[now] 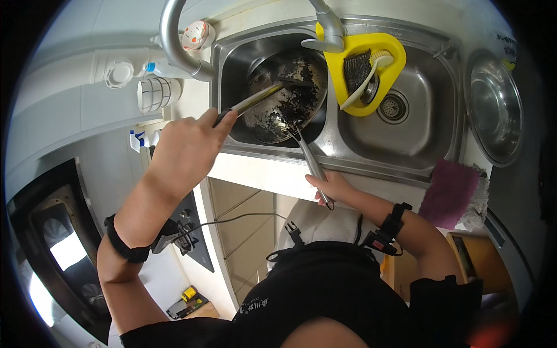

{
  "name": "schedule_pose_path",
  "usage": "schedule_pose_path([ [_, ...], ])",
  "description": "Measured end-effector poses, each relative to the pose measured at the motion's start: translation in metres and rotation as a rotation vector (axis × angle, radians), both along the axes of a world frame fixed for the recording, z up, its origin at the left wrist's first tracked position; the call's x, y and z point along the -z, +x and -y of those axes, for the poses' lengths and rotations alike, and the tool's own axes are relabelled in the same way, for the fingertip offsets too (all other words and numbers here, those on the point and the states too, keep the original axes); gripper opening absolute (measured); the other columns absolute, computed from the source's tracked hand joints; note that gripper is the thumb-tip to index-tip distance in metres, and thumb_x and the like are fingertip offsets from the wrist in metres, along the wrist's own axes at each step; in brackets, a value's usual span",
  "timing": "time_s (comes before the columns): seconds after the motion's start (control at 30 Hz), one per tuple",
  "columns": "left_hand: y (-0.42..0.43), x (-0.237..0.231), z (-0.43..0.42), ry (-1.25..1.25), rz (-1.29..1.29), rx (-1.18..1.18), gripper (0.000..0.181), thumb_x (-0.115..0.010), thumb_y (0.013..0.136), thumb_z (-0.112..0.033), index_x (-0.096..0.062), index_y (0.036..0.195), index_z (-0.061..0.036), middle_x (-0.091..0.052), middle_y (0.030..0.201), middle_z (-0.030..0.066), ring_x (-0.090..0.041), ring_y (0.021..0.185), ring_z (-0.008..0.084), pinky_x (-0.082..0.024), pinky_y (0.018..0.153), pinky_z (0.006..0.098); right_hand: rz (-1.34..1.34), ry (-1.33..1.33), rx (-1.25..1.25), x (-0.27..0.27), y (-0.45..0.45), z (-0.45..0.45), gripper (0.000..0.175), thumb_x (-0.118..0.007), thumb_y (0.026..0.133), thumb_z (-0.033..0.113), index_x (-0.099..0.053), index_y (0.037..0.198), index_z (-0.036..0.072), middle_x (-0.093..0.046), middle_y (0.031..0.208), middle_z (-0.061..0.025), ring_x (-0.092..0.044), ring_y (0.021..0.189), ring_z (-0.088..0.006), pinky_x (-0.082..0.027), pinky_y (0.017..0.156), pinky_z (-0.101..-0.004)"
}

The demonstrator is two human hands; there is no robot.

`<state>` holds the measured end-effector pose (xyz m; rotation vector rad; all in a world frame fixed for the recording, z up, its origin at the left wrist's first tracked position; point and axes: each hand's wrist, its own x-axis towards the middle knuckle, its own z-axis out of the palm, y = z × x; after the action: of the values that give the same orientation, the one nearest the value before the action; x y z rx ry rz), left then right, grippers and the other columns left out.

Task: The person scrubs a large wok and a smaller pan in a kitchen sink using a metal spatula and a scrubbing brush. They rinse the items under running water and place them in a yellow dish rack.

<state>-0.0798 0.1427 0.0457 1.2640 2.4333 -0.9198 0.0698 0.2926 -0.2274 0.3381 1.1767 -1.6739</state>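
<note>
A round metal pan point(285, 98), patchy with black and bare silver areas, lies tilted in the left sink basin. My left hand point(187, 145) grips the dark end of a long-handled tool, probably a spatula point(261, 93), whose flat dark head lies over the pan's surface. Near the sink's front edge, my right hand point(333, 187) is closed round a steel handle point(311, 156) with a hanging loop; its forked far end meets the pan's rim. A yellow sink caddy point(394, 45) holds a dark scouring mesh point(357, 71) and a white-handled brush point(361, 91).
The faucet point(330, 28) rises behind the basins, and a grey curved spout point(169, 39) hangs at upper left. A steel bowl point(496, 108) stands right of the sink. A purple cloth point(450, 193) drapes over the counter edge. A striped cup point(159, 95) is at left.
</note>
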Motion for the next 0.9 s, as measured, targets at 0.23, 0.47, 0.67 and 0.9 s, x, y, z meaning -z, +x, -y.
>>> schedule_pose_path([
  [0.23,0.001,-0.012,0.03,0.094,-0.048,-0.1,0.039,-0.065,0.08,-0.012,-0.061,0.119,-0.0142,-0.054,0.08,0.0034,-0.056,0.06,0.0206,-0.047,0.052,0.0332,-0.354,0.345,-0.19,0.005,0.002,-0.041,0.052,-0.055,0.088,0.05,-0.058,0.089,-0.002,-0.061,0.071,-0.0148,-0.062,0.056,-0.025,-0.05,0.051,-0.0375],
  [0.47,-0.001,0.0,0.03,0.095,-0.077,0.009,0.043,-0.063,0.078,-0.007,-0.061,0.12,-0.0132,-0.054,0.078,0.0042,-0.055,0.056,0.0182,-0.046,0.048,0.0313,-0.735,0.895,-0.366,-0.031,-0.004,-0.066,0.049,-0.057,0.083,0.047,-0.061,0.078,-0.002,-0.064,0.073,-0.022,-0.064,0.068,-0.0379,-0.051,0.065,-0.0457],
  [0.67,-0.016,0.005,0.042,0.105,-0.075,0.054,0.041,-0.061,0.079,-0.006,-0.062,0.119,-0.0106,-0.052,0.073,0.0047,-0.056,0.054,0.0187,-0.045,0.047,0.0312,-0.905,1.209,-0.274,-0.032,-0.005,-0.062,0.039,-0.062,0.081,0.038,-0.06,0.093,0.001,-0.062,0.086,-0.0167,-0.062,0.08,-0.0326,-0.049,0.067,-0.0432],
  [0.9,-0.036,0.004,0.036,0.076,-0.101,0.142,0.04,-0.06,0.079,-0.006,-0.062,0.118,-0.0069,-0.052,0.071,0.0066,-0.056,0.051,0.0194,-0.044,0.046,0.0318,-0.996,1.144,-0.134,-0.001,-0.01,-0.042,0.039,-0.058,0.088,0.037,-0.055,0.108,0.004,-0.058,0.094,-0.0128,-0.059,0.086,-0.0304,-0.049,0.069,-0.0418],
])
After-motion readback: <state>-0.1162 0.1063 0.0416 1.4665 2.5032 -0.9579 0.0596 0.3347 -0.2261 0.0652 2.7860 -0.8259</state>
